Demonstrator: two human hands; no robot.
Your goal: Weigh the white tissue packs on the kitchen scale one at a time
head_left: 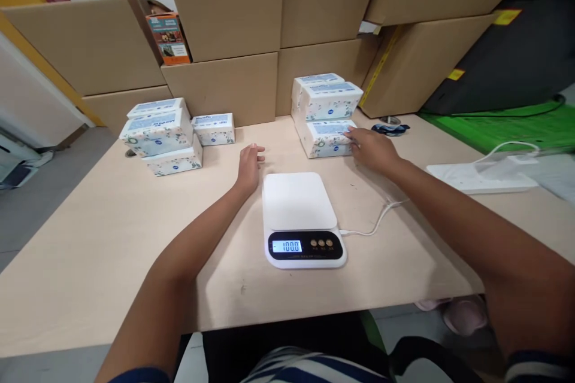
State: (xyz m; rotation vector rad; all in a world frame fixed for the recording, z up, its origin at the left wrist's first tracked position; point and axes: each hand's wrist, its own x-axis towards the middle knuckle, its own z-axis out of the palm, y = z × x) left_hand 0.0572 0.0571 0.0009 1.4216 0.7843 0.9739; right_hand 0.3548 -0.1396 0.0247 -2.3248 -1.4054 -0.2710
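Note:
My right hand [374,148] reaches to the right end of a white tissue pack [327,141] in the right stack, its fingers closed against that end. Behind it, more tissue packs [335,102] are piled higher. My left hand [250,167] rests on its side on the table, fingers loosely bent and slightly apart, holding nothing. Just right of it sits a white digital scale [297,200] with a bare platform; its lit display [287,246] reads about 100.0. On the left stands another stack of tissue packs [157,133], with a single pack [214,129] beside it.
Cardboard boxes [224,90] wall the table's [112,239] far side. A white cable [375,226] runs from the scale toward a power strip [480,179] on the right. A dark blue patterned item [390,129] and a tape roll [390,120] lie behind my right hand.

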